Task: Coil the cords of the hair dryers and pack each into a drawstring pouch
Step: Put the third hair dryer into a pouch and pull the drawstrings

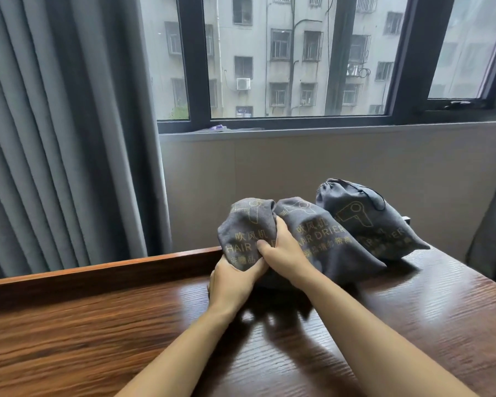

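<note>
Between both hands, at the far edge of the wooden counter, stands a grey drawstring pouch printed "HAIR DRIER". Left hand has its grip clenched on the pouch's lower end, thumb over the cloth; right hand grasps its right side, fingers curled into the fabric. Touching the right hand's far side lies a second pouch, and just beyond that a third pouch, its drawstring mouth cinched. Left of the grip hangs a grey curtain.
</note>
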`<act>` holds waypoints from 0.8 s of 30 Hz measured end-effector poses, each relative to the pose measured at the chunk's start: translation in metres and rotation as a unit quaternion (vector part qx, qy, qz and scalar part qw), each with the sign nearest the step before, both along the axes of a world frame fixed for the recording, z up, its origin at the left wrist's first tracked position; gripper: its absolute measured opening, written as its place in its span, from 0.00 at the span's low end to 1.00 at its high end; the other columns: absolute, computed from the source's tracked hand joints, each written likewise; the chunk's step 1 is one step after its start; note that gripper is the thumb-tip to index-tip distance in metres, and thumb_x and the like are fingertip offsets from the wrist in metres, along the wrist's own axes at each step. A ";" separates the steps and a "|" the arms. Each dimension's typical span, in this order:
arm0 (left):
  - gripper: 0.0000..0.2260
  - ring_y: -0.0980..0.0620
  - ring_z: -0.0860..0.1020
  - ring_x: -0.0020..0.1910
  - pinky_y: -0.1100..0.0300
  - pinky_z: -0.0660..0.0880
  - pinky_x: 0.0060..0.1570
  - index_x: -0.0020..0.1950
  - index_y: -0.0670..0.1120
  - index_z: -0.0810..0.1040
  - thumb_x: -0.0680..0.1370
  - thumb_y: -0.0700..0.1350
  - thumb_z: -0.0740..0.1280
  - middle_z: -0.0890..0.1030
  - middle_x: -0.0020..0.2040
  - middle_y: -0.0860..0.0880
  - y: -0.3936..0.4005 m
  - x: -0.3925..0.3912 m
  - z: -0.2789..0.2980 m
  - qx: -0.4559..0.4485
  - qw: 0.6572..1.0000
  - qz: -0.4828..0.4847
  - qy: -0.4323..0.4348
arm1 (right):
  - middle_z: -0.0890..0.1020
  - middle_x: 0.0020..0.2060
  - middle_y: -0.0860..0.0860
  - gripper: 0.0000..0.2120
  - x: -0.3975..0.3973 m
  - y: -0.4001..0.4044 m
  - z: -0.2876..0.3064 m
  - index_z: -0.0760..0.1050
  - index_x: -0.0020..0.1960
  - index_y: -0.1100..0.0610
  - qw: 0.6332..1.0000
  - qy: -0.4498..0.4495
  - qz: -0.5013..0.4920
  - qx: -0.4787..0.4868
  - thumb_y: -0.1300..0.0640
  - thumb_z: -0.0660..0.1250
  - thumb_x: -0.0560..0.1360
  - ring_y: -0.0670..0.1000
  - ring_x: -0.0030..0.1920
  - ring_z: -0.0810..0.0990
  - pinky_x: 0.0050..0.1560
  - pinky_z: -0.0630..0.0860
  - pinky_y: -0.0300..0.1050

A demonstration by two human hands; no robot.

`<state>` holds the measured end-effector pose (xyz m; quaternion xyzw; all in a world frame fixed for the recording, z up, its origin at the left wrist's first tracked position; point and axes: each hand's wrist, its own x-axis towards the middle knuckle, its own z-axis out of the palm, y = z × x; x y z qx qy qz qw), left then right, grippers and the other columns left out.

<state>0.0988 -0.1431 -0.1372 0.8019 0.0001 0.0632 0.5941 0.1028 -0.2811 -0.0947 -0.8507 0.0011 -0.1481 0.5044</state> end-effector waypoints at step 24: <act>0.47 0.51 0.68 0.76 0.63 0.64 0.71 0.83 0.47 0.55 0.73 0.54 0.79 0.69 0.78 0.49 0.047 -0.015 -0.009 0.170 0.977 -0.096 -0.086 | 0.67 0.77 0.60 0.31 -0.038 0.007 -0.048 0.67 0.77 0.58 0.909 -0.152 -0.004 -0.387 0.52 0.64 0.76 0.64 0.80 0.61 0.77 0.63 0.60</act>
